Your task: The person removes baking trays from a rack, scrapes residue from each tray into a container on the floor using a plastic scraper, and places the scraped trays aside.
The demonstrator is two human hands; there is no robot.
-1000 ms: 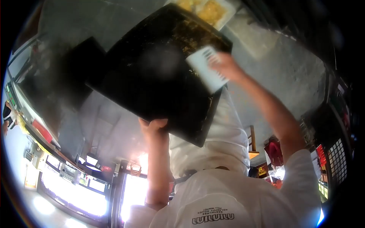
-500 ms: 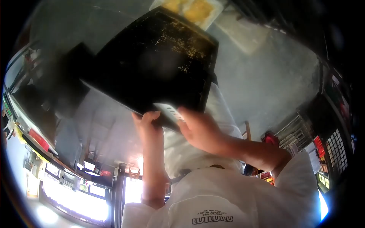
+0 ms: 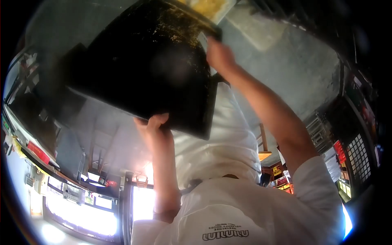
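Note:
A large black baking tray [image 3: 139,61] is held tilted in front of my body, with brownish-yellow residue flecked over its far part. My left hand [image 3: 152,122] grips its near edge, the thumb lying over the rim. My right hand [image 3: 220,55] is at the far right side of the tray, closed round a flat, pale scraper [image 3: 203,40]. Only a small end of the scraper shows beyond the fingers, close to or touching the tray surface.
Past the tray's far edge sits a pale container [image 3: 224,9] with yellow contents. Grey floor [image 3: 302,69] spreads out on the right. A wooden stool [image 3: 264,155] stands beside my right arm, and a metal rack [image 3: 316,128] farther right.
My right hand has moved from the tray's near edge up to its far right side with the scraper. The tray has shifted slightly left and up; my left hand still grips it.

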